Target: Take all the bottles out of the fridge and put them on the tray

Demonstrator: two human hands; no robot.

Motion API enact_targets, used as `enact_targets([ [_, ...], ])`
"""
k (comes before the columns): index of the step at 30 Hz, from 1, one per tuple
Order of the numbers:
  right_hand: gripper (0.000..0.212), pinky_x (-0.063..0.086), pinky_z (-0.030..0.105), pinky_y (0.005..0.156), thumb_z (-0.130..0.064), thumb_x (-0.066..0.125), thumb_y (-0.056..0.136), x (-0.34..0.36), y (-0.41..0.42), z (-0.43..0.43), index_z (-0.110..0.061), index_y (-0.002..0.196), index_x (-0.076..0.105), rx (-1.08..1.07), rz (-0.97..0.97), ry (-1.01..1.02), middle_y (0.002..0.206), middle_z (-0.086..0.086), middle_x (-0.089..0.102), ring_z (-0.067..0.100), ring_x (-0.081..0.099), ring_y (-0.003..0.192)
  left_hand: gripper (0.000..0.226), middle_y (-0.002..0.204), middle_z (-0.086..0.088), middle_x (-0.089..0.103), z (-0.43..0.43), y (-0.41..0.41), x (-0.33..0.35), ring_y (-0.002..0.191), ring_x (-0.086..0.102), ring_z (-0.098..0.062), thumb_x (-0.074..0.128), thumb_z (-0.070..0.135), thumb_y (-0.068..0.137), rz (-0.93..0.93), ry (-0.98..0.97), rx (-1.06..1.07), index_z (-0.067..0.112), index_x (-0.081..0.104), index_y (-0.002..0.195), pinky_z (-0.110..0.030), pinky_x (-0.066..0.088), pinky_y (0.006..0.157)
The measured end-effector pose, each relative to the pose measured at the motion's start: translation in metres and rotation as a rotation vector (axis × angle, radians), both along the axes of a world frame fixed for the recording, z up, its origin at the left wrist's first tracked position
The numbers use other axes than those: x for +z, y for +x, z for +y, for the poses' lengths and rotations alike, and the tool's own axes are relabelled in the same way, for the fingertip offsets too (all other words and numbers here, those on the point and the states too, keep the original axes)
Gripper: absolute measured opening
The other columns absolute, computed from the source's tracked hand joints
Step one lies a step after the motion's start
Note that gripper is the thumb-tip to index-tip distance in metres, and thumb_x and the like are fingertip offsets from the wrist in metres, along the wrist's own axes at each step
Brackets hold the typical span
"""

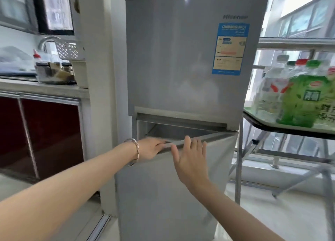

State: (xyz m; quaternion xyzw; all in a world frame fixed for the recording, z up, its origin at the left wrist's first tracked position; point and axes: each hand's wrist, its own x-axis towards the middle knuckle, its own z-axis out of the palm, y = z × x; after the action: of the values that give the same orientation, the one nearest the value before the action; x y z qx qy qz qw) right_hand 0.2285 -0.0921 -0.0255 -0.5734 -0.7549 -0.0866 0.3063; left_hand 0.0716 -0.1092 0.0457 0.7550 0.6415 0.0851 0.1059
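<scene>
A tall grey fridge (181,63) stands in front of me, its upper door shut. Its lower door (163,186) is ajar, swung out a little towards me. My left hand (150,148), with a bracelet on the wrist, grips the top left edge of that lower door. My right hand (190,157) is flat and open against the door's top edge, fingers spread. To the right, a pale green tray (261,118) on a folding stand holds several bottles: a large green tea bottle (301,99) in front and a clear bottle (272,88) behind it. The fridge's inside is hidden.
A kitchen counter (36,88) with dark red cabinet doors runs along the left, carrying a tap, a white basket and a box of jars (54,72). A white pillar stands between counter and fridge. The tray stand's metal legs (239,164) sit close to the fridge's right side.
</scene>
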Motion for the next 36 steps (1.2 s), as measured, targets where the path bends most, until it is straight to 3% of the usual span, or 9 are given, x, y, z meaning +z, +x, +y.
enact_targets([
  [2, 0.083, 0.006, 0.045, 0.122, -0.059, 0.001, 0.09, -0.012, 0.0, 0.014, -0.006, 0.146, 0.034, 0.07, -0.004, 0.003, 0.154, 0.018, 0.032, 0.032, 0.019, 0.147, 0.046, 0.145, -0.003, 0.049, 0.0, -0.014, -0.012, 0.133, 0.045, -0.023, 0.023, 0.037, 0.103, -0.017, 0.118, 0.055, 0.023, 0.044, 0.141, -0.031, 0.036, 0.107],
  [5, 0.078, -0.006, 0.037, 0.123, -0.056, 0.008, 0.094, -0.028, 0.002, 0.036, -0.007, 0.153, 0.022, 0.175, -0.031, 0.052, 0.163, 0.011, 0.014, 0.021, 0.001, 0.152, 0.056, 0.158, 0.004, 0.025, 0.013, -0.035, -0.028, 0.148, 0.019, -0.015, 0.012, 0.049, 0.099, 0.168, 0.321, 0.077, 0.028, 0.026, 0.149, -0.039, 0.019, 0.119],
  [7, 0.073, -0.009, 0.034, 0.121, -0.053, 0.015, 0.097, -0.034, 0.003, 0.05, -0.008, 0.154, 0.02, 0.197, -0.095, 0.103, 0.163, 0.009, 0.013, 0.018, -0.001, 0.151, 0.066, 0.161, 0.004, 0.013, 0.027, -0.047, -0.035, 0.15, 0.007, -0.015, 0.001, 0.057, 0.092, 0.311, 0.437, 0.052, 0.031, 0.015, 0.152, -0.04, 0.009, 0.122],
  [9, 0.071, -0.005, 0.036, 0.121, -0.05, 0.023, 0.098, -0.036, 0.003, 0.061, -0.008, 0.155, 0.019, 0.183, -0.167, 0.139, 0.163, 0.009, 0.015, 0.018, 0.002, 0.151, 0.067, 0.161, 0.002, 0.011, 0.044, -0.059, -0.038, 0.15, 0.007, -0.019, 0.003, 0.061, 0.091, 0.435, 0.579, 0.031, 0.033, 0.012, 0.151, -0.044, 0.006, 0.12],
  [11, 0.073, 0.001, 0.039, 0.12, -0.049, 0.031, 0.096, -0.037, -0.001, 0.071, -0.008, 0.155, 0.017, 0.15, -0.241, 0.148, 0.162, 0.01, 0.016, 0.021, 0.005, 0.151, 0.065, 0.159, -0.001, 0.021, 0.064, -0.071, -0.042, 0.147, 0.018, -0.023, 0.009, 0.062, 0.093, 0.511, 0.674, 0.041, 0.032, 0.018, 0.15, -0.048, 0.014, 0.117],
  [15, 0.087, 0.009, 0.044, 0.118, -0.052, 0.042, 0.086, -0.038, -0.017, 0.089, -0.006, 0.155, 0.017, 0.086, -0.285, 0.111, 0.162, 0.012, 0.018, 0.025, 0.011, 0.151, 0.063, 0.158, -0.003, 0.024, 0.099, -0.086, -0.051, 0.146, 0.024, -0.026, 0.008, 0.059, 0.095, 0.46, 0.725, 0.1, 0.031, 0.019, 0.151, -0.049, 0.016, 0.118],
  [20, 0.094, 0.015, 0.046, 0.116, -0.054, 0.05, 0.077, -0.041, -0.033, 0.113, -0.003, 0.152, 0.026, 0.043, -0.285, 0.111, 0.158, 0.014, 0.028, 0.029, 0.022, 0.148, 0.062, 0.159, -0.004, 0.024, 0.13, -0.09, -0.075, 0.146, 0.025, -0.025, 0.027, 0.051, 0.094, 0.415, 0.746, 0.059, 0.027, 0.021, 0.151, -0.051, 0.019, 0.113],
  [28, 0.109, 0.017, 0.048, 0.115, -0.051, 0.063, 0.06, -0.042, -0.045, 0.149, -0.001, 0.15, 0.03, 0.002, -0.309, 0.122, 0.155, 0.018, 0.033, 0.031, 0.027, 0.145, 0.079, 0.158, -0.004, 0.025, 0.172, -0.104, -0.109, 0.147, 0.015, -0.023, 0.027, 0.061, 0.088, 0.401, 0.684, 0.051, 0.021, 0.007, 0.153, -0.052, 0.019, 0.113],
  [36, 0.112, 0.017, 0.05, 0.115, -0.047, 0.069, 0.058, -0.047, -0.047, 0.154, 0.0, 0.151, 0.026, -0.017, -0.316, 0.183, 0.156, 0.021, 0.029, 0.033, 0.025, 0.146, 0.088, 0.161, -0.004, 0.005, 0.179, -0.099, -0.12, 0.149, 0.006, -0.025, 0.03, 0.068, 0.087, 0.386, 0.731, 0.103, 0.021, -0.003, 0.154, -0.055, 0.014, 0.116],
])
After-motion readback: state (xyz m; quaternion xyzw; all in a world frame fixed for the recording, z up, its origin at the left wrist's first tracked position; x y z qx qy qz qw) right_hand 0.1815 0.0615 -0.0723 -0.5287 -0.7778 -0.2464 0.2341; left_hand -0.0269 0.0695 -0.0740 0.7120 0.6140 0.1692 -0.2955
